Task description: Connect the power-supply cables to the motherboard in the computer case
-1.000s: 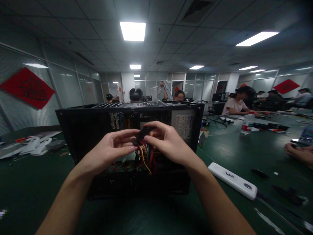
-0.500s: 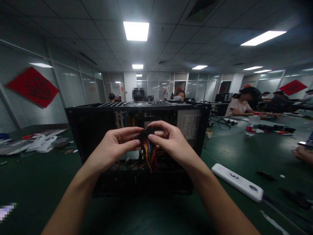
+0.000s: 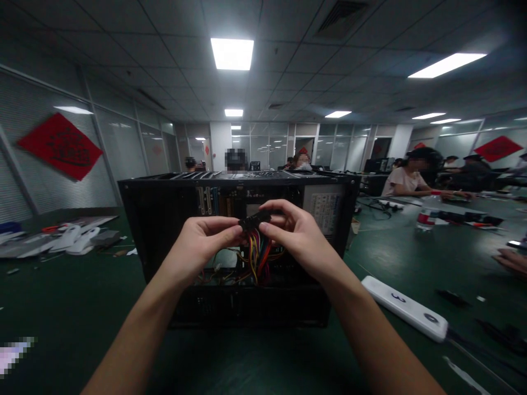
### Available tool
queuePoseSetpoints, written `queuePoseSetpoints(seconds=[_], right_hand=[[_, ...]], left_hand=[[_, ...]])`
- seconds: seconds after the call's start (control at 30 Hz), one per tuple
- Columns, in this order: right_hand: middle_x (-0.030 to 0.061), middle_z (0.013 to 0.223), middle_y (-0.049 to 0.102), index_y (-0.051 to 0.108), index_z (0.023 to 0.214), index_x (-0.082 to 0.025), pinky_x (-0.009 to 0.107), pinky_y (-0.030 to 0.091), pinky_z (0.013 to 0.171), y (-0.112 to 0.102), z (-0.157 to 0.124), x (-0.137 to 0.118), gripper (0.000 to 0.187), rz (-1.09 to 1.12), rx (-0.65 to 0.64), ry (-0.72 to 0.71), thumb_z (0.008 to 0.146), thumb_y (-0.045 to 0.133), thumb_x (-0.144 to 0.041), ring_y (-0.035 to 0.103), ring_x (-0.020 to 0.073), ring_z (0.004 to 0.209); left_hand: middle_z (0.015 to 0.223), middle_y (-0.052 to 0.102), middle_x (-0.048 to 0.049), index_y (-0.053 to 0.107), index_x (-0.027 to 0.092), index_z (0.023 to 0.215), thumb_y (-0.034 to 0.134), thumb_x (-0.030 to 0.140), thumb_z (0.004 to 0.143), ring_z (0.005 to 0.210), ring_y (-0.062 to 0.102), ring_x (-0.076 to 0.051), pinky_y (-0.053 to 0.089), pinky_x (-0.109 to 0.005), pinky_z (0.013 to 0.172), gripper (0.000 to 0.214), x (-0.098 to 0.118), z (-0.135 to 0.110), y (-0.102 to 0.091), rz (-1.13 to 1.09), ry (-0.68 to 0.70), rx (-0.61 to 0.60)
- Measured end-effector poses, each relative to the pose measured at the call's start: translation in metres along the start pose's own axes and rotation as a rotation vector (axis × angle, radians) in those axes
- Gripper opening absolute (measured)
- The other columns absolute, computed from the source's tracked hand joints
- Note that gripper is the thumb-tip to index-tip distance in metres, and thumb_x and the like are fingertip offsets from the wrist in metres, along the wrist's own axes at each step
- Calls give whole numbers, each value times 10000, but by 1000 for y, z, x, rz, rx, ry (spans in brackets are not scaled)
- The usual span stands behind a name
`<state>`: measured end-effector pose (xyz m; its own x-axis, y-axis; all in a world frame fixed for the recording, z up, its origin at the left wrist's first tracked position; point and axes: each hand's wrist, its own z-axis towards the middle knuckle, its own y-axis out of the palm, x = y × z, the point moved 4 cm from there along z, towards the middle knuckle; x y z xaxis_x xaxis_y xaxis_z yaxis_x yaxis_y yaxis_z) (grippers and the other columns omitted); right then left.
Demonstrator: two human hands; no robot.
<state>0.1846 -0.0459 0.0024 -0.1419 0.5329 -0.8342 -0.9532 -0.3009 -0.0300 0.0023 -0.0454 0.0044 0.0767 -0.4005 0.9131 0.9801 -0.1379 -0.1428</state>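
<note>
Left hand point(image 3: 200, 241) and right hand point(image 3: 300, 233), fingers point(image 3: 275, 232) of both pinched on a black connector point(image 3: 251, 221), multicoloured wires point(image 3: 258, 253) hanging beneath it, open computer case point(image 3: 247, 308) behind, green surface point(image 3: 247, 367) below

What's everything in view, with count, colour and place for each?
Computer case: one, black, centre.
Table: one, green, beneath case.
Connector: one, black, before case's open side.
Wires: many, multicoloured, hanging below connector.
Numbered bar: one, white, right of case.
Bottle: one, clear with red label, table's right.
Loose pieces: several, white, grey, black, both table sides.
Wall diamonds: several, red, around the room.
Ceiling lights: several, white, overhead.
People: several, pale or dark clothing, background and right.
Left hand: one, bare, pinching connector.
Right hand: one, bare, pinching connector.
</note>
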Motion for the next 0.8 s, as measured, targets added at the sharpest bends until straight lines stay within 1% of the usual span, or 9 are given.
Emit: queuePoseSetpoints(seconds=[0.1, 0.2, 0.3, 0.4, 0.5, 0.6, 0.7, 0.77, 0.8], right_hand=[[-17, 756, 656, 575, 1066, -213, 221, 481, 551, 1, -1, -1, 346, 1, 15, -11, 785, 736, -334, 626, 125, 653], [-7, 785, 661, 564, 1080, -225, 261, 528, 604, 2, -3, -3, 348, 12, 31, -20, 795, 728, -341, 658, 155, 707], [4, 812, 672, 565, 1084, -234, 285, 553, 641, 2, -5, -6, 343, 19, 64, -51, 800, 723, -345, 674, 174, 750], [11, 823, 674, 572, 1088, -233, 299, 565, 662, 0, -6, -7, 338, 2, 95, -82, 806, 719, -348, 681, 186, 781], [16, 837, 671, 575, 1101, -230, 306, 571, 691, -1, -6, -6, 332, -18, 115, -107, 818, 707, -340, 683, 191, 810], [25, 872, 680, 574, 1129, -227, 318, 575, 735, 3, -7, -4, 330, -37, 141, -148, 835, 687, -327, 681, 193, 839], [38, 966, 700, 548, 1262, -251, 349, 570, 811, 9, -10, 0, 387, -123, 246, -241, 887, 622, -310, 681, 197, 883], [47, 1096, 699, 560, 1299, -272, 369, 550, 886, 15, -13, 4, 381, -251, 329, -331, 919, 573, -296, 676, 205, 955], [47, 1152, 691, 589, 1280, -275, 374, 536, 922, 17, -13, 8, 352, -318, 344, -368, 930, 555, -290, 671, 210, 999]], left_hand=[[875, 772, -91, 768, 144, 986, 836, 388, 681, 831, 737, -245, 605, -361, 822, 397, 3, -2, 1, -14, -2, 14], [892, 770, -109, 767, 132, 1011, 823, 391, 697, 863, 732, -264, 595, -388, 842, 411, 2, -4, 6, -32, -9, 20], [958, 763, -128, 754, 125, 1065, 801, 387, 728, 898, 727, -260, 579, -399, 882, 429, -2, -4, 13, -114, 7, 11], [981, 761, -127, 752, 122, 1073, 793, 386, 738, 889, 726, -249, 579, -393, 881, 428, -4, -6, 18, -156, 37, 50], [995, 762, -103, 758, 136, 1065, 756, 405, 773, 890, 723, -251, 588, -374, 857, 397, 1, -12, 21, -21, 94, 127], [1112, 737, -72, 737, 164, 1129, 678, 370, 842, 981, 704, -250, 574, -340, 882, 358, 13, -21, 27, 223, 253, 195], [1120, 737, -40, 683, 193, 1233, 674, 322, 840, 968, 706, -231, 562, -307, 879, 414, 20, -28, 34, 433, 369, 186], [1050, 754, -28, 668, 202, 1251, 662, 322, 846, 913, 715, -226, 563, -297, 835, 423, 18, -26, 33, 501, 365, 163], [1034, 757, -27, 671, 202, 1244, 642, 328, 859, 903, 716, -228, 560, -294, 819, 406, 14, -23, 30, 514, 351, 156]])
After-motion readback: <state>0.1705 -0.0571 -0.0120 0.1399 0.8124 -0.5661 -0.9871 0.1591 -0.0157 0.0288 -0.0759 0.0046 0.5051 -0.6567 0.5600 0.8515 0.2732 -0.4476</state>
